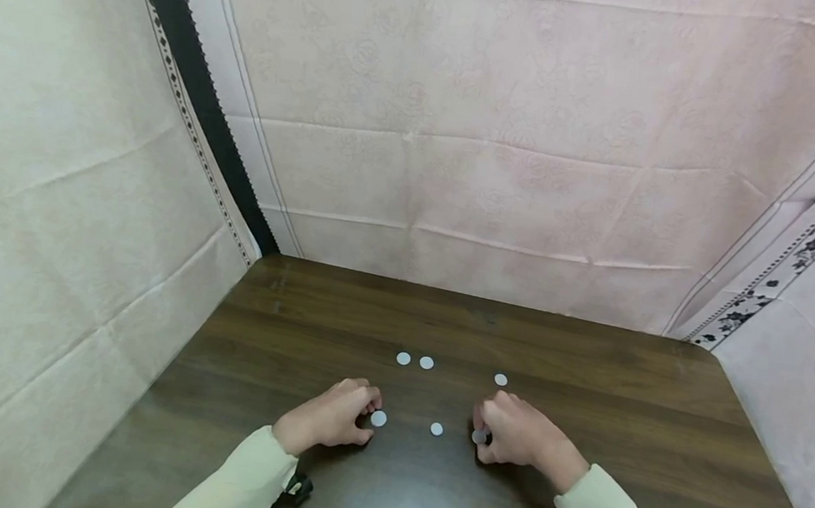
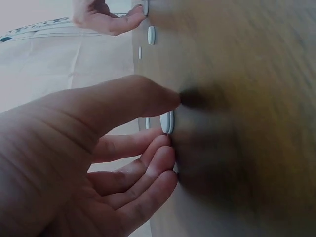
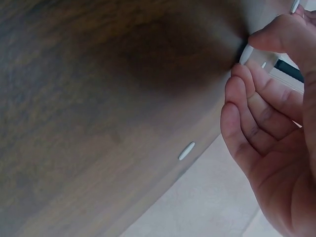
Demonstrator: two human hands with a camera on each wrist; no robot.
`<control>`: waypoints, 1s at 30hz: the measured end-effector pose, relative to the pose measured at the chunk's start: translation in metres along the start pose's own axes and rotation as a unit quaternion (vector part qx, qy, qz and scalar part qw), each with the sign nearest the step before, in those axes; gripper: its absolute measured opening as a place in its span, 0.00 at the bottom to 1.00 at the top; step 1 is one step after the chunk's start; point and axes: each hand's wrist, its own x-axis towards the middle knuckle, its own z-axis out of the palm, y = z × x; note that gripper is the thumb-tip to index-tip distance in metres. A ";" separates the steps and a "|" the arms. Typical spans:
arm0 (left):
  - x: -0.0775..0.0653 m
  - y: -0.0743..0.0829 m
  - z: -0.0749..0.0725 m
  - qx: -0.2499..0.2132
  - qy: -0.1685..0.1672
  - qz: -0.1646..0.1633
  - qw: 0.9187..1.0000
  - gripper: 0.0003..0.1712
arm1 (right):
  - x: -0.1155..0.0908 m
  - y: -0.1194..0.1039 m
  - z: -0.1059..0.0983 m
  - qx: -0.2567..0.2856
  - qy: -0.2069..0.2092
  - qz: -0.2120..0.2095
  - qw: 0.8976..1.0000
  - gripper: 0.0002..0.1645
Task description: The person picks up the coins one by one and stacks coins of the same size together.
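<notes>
Bent but loose, my left hand (image 1: 334, 418) rests at the table with a white disc (image 1: 379, 418) between its thumb and fingertips. That disc looks two layers thick in the left wrist view, and the thumb (image 2: 143, 96) hides part of it. In the head view a small gap shows between thumb and disc. My right hand (image 1: 519, 432) pinches another white disc (image 3: 245, 54) by its edges, thumb against index finger, low at the table surface. A smaller-looking white disc (image 1: 436, 429) lies flat between the hands.
Farther back on the brown wooden table (image 1: 341, 305) lie two white discs side by side, a left one (image 1: 403, 358) and a right one (image 1: 427, 363). Another disc (image 1: 501, 379) sits just beyond my right hand. Pale cloth (image 1: 517, 90) hangs behind the table and along both sides.
</notes>
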 end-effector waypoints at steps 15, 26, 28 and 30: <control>0.033 0.032 -0.001 0.061 0.015 0.045 0.997 0.18 | -0.006 0.000 -0.005 0.053 0.000 -0.010 0.999 0.03; 0.075 0.069 0.018 0.079 -0.025 0.083 0.993 0.15 | -0.007 0.003 -0.001 0.079 0.009 -0.004 0.997 0.02; 0.081 0.075 0.020 0.081 -0.034 0.086 0.992 0.15 | -0.008 0.003 0.000 0.083 0.010 0.000 0.997 0.03; 0.086 0.079 0.023 0.085 -0.042 0.088 0.992 0.15 | -0.009 0.004 0.000 0.083 0.018 -0.002 0.996 0.06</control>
